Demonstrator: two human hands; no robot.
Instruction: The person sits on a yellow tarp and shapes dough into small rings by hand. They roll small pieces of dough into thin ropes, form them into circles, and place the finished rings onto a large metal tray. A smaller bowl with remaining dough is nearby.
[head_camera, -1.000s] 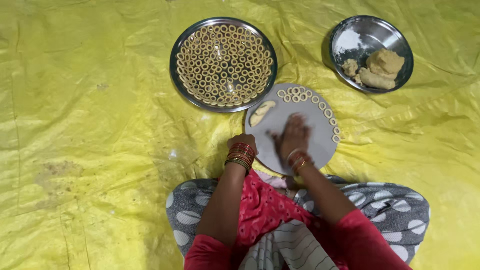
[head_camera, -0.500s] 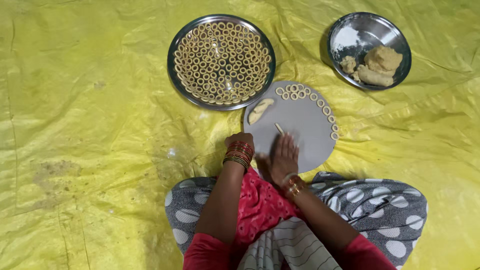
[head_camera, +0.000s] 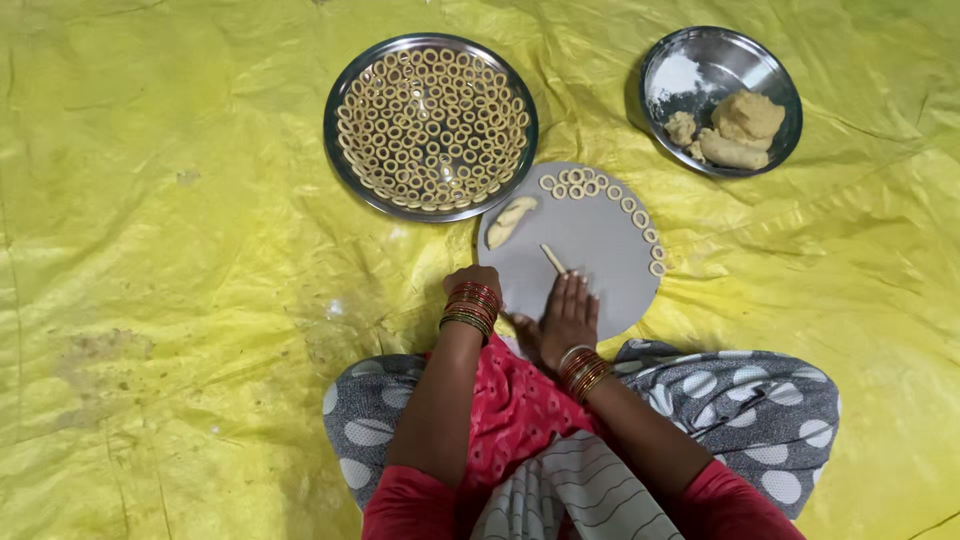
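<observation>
- Dough strip (head_camera: 553, 259) is thinning since a second ago: your right hand (head_camera: 568, 318), fingers flat and together, is rolling back toward six o'clock.
- Left hand (head_camera: 472, 283) is curling closed on the grey board (head_camera: 600, 235); contents hidden.

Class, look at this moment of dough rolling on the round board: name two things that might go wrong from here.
1. The thin dough strip under the right hand might snap if pressed unevenly.
2. Finished dough rings sit along the round board edge; a wide roll might squash them or push them onto the yellow sheet.
</observation>
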